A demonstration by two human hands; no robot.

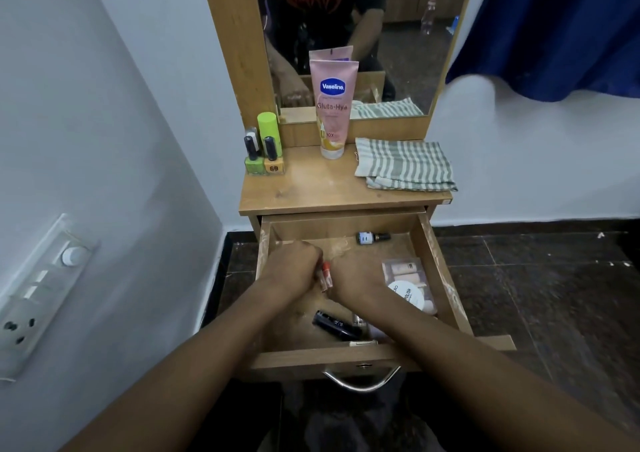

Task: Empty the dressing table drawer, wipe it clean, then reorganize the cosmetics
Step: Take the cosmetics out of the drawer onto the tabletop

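Emptying is judged partly done: a pink lotion tube (pixel 333 105) and nail-polish bottles (pixel 265 158) stand on the wooden tabletop (pixel 311 188), upper centre. In the open wooden drawer (pixel 429 243), centre frame, the left hand (pixel 296 266) clenches slim red-capped tubes (pixel 326 276). The right hand (pixel 350 278) lies beside them, grip indeterminate. A black tube (pixel 335 325), a small dark dropper bottle (pixel 372 237) and a clear pouch (pixel 410 287) remain inside. The striped grey-green cloth (pixel 403 165) lies folded; wiping and reorganizing are outstanding.

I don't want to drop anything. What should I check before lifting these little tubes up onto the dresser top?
1. Drawer open wide: ok.
2. Left hand grips the red tubes: ok.
3. Right hand hold on them: cannot tell.
4. Bare tabletop between nail polishes and striped cloth: ok.
5. Drawer emptied: not ok; black tube, dropper bottle and clear pouch are inside.
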